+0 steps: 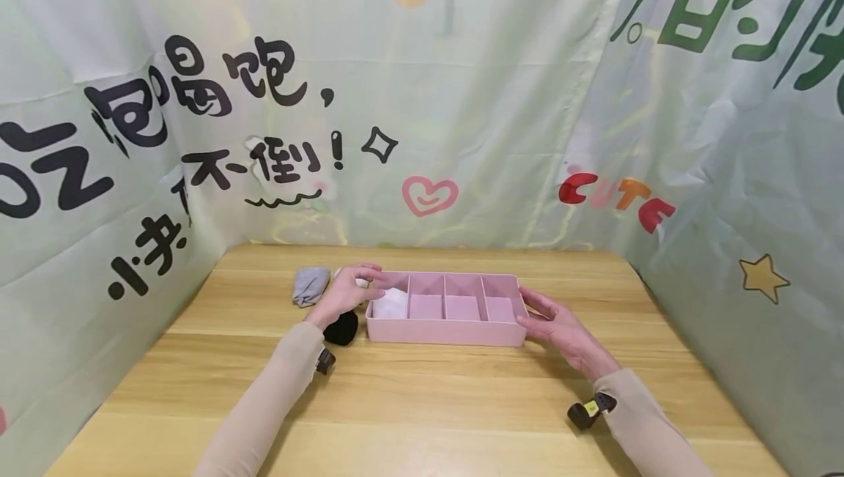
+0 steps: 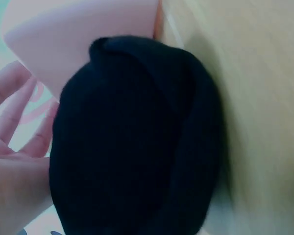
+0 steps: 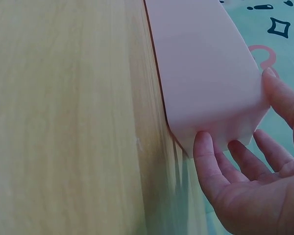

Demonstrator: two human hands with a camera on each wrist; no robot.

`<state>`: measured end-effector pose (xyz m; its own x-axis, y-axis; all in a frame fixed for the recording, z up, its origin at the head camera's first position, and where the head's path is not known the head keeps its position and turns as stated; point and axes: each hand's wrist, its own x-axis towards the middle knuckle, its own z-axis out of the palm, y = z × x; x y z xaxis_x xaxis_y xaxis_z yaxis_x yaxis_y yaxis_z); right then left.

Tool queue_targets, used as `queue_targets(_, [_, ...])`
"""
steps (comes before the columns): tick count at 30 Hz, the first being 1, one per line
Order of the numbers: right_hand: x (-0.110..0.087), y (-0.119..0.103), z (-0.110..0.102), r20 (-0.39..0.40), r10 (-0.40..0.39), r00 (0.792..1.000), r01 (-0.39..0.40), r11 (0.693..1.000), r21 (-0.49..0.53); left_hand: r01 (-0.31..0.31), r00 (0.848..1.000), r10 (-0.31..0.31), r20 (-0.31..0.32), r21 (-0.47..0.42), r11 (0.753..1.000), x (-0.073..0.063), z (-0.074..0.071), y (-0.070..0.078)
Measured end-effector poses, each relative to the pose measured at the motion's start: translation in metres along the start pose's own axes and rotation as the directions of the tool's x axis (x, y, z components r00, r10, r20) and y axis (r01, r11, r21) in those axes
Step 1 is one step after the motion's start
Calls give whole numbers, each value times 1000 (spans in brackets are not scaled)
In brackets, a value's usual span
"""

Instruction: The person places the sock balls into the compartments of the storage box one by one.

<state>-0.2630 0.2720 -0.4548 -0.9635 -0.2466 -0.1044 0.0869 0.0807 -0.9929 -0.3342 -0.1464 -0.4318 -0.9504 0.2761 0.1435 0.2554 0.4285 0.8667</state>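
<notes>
A pink divided organizer box point(image 1: 445, 333) sits on the table, a white balled-up cloth point(image 1: 390, 304) in its leftmost compartment. My left hand point(image 1: 346, 292) is at the box's left end with its fingers extended toward that compartment, and nothing shows in its grasp. Below that wrist lies a black balled-up cloth point(image 2: 137, 137) with a folded-over edge, like a rolled sock; it fills much of the left wrist view. At the opposite end, my right hand point(image 1: 560, 327) rests spread fingers against the end wall, thumb at the front corner of the rim point(image 3: 264, 90).
A grey bundled cloth point(image 1: 311, 286) lies left of the box, and a white item point(image 1: 360, 283) is partly hidden behind the left hand. The wooden table point(image 1: 422, 404) runs back to a printed fabric backdrop point(image 1: 501, 132), which also hangs along both sides.
</notes>
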Motion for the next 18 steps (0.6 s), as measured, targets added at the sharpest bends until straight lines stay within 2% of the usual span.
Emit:
queue_targets(5, [1,0,1,5,-8,1000,8,1000,-9,0,1000,-1,-9,-76,997,-7,-8,-4])
queue_targets(12, [0,-1,1,-9,10,1000,-10,1000,-9,-37,999,37,-7,-76,996,-19,-20,-14])
queue_targets(18, [1,-1,0,-3,4,1000,-4,1000,-2,12,1000,-11,21,-73,997,-29,-37,-26])
